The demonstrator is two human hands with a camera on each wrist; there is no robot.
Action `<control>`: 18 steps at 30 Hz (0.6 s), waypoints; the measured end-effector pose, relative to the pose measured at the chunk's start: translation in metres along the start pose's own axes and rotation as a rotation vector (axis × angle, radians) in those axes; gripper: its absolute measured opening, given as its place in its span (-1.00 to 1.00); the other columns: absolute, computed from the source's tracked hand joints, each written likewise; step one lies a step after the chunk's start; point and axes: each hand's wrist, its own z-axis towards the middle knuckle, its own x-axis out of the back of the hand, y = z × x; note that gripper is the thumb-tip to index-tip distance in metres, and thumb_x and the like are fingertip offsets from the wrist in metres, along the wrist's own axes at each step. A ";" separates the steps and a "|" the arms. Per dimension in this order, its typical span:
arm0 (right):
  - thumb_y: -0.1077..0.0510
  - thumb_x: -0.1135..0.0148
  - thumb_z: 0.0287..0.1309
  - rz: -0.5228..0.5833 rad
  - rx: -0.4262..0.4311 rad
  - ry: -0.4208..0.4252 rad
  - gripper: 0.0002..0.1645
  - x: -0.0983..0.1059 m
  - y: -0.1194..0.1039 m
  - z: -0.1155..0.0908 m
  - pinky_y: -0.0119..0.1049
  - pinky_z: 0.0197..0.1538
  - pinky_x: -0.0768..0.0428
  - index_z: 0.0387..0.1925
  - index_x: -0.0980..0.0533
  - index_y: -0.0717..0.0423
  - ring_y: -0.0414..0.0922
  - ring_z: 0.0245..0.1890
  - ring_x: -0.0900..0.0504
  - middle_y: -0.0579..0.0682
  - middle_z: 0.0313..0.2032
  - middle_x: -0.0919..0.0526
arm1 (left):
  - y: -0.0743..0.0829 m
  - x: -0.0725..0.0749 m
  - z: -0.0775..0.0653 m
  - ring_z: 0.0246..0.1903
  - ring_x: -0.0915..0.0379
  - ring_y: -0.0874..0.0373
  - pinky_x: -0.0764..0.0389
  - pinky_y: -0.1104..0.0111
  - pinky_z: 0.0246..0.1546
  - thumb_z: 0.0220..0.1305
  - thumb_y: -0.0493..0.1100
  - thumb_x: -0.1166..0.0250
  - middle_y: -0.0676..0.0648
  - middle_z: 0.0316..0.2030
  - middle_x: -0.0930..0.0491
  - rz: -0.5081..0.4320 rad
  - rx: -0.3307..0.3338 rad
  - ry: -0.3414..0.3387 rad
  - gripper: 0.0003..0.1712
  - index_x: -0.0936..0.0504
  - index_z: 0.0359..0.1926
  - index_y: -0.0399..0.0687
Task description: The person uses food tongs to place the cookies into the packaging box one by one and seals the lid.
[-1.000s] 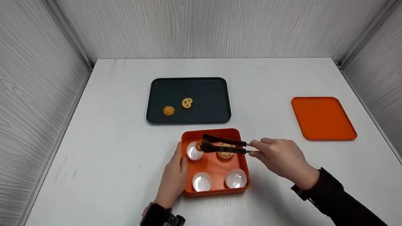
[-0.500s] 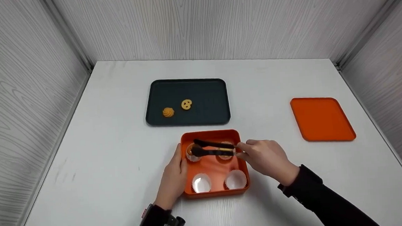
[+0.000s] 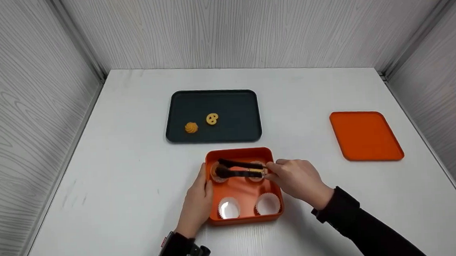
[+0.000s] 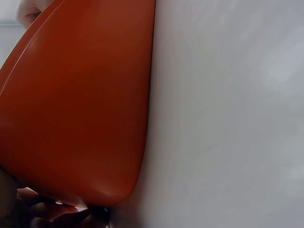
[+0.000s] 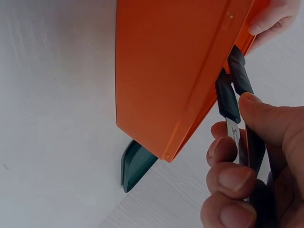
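Observation:
My left hand (image 3: 196, 201) rests against the left wall of an orange box (image 3: 243, 190), its fingers lying along that side. My right hand (image 3: 296, 181) grips black-tipped tongs (image 3: 240, 174), which reach over the box from the right. The tong tips are at the back-left paper cup, where a brown cookie (image 3: 214, 170) shows partly beneath them; whether they still pinch it I cannot tell. Behind the tongs, the back-right cup holds a pale cookie (image 3: 257, 175), partly hidden. In front stand two white paper cups (image 3: 229, 208) with nothing inside. Curled fingers (image 5: 236, 180) hold the tongs in the right wrist view.
Behind the box lies a dark green tray (image 3: 237, 119) carrying a swirled cookie (image 3: 191, 127) and a pretzel-shaped cookie (image 3: 212, 119). An orange square lid or tray (image 3: 367, 135) lies at the right. Grey wood-grained panels (image 3: 222, 29) enclose the white table (image 3: 108, 182).
My right hand has moved left and slightly down with the tongs, bringing the brown cookie from above the back-left cup down into it. My left hand has stayed on the box.

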 end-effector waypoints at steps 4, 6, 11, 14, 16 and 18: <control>0.03 -0.50 0.17 -0.005 -0.019 -0.016 -0.74 0.000 0.000 0.000 -0.45 -0.64 -0.26 -0.21 -0.70 0.11 -0.17 -0.70 -0.40 -0.09 -0.64 -0.48 | 0.000 0.000 0.000 0.51 -0.13 -0.07 -0.23 0.02 0.49 0.59 -0.20 0.00 -0.20 0.54 -0.18 0.000 -0.006 0.001 -0.31 -0.03 0.60 -0.25; 0.02 -0.50 0.17 0.000 -0.027 -0.025 -0.72 0.000 0.000 0.000 -0.45 -0.63 -0.27 -0.20 -0.70 0.12 -0.18 -0.69 -0.39 -0.09 -0.63 -0.49 | 0.000 0.000 0.000 0.51 -0.13 -0.07 -0.23 0.01 0.49 0.59 -0.20 0.00 -0.20 0.54 -0.18 -0.001 -0.006 0.001 -0.31 -0.03 0.60 -0.25; 0.03 -0.49 0.17 0.010 -0.032 -0.031 -0.71 0.002 0.000 0.000 -0.45 -0.60 -0.33 -0.18 -0.70 0.13 -0.18 -0.68 -0.40 -0.08 -0.60 -0.53 | 0.000 0.000 0.000 0.52 -0.12 -0.06 -0.21 0.01 0.50 0.59 -0.20 -0.01 -0.20 0.54 -0.17 -0.001 0.002 -0.003 -0.31 -0.03 0.61 -0.24; 0.03 -0.49 0.18 0.010 -0.031 -0.033 -0.71 0.003 0.000 0.000 -0.45 -0.60 -0.35 -0.17 -0.70 0.14 -0.18 -0.67 -0.41 -0.07 -0.59 -0.55 | 0.000 0.000 0.001 0.52 -0.11 -0.05 -0.21 0.02 0.50 0.60 -0.19 -0.01 -0.19 0.54 -0.17 -0.005 0.009 -0.003 -0.31 -0.03 0.60 -0.25; 0.03 -0.50 0.17 0.015 -0.035 -0.035 -0.71 0.005 0.001 0.000 -0.46 -0.60 -0.36 -0.17 -0.70 0.14 -0.18 -0.67 -0.42 -0.07 -0.60 -0.55 | 0.000 0.000 0.001 0.52 -0.11 -0.05 -0.21 0.01 0.50 0.60 -0.19 -0.01 -0.20 0.55 -0.17 -0.008 0.012 -0.002 -0.31 -0.03 0.60 -0.25; 0.03 -0.49 0.17 0.019 -0.040 -0.037 -0.71 0.006 0.001 0.000 -0.46 -0.60 -0.34 -0.17 -0.70 0.14 -0.19 -0.67 -0.41 -0.08 -0.61 -0.53 | 0.000 0.000 0.001 0.52 -0.11 -0.05 -0.21 0.02 0.50 0.60 -0.19 0.00 -0.19 0.55 -0.16 -0.009 0.017 -0.003 -0.31 -0.03 0.60 -0.25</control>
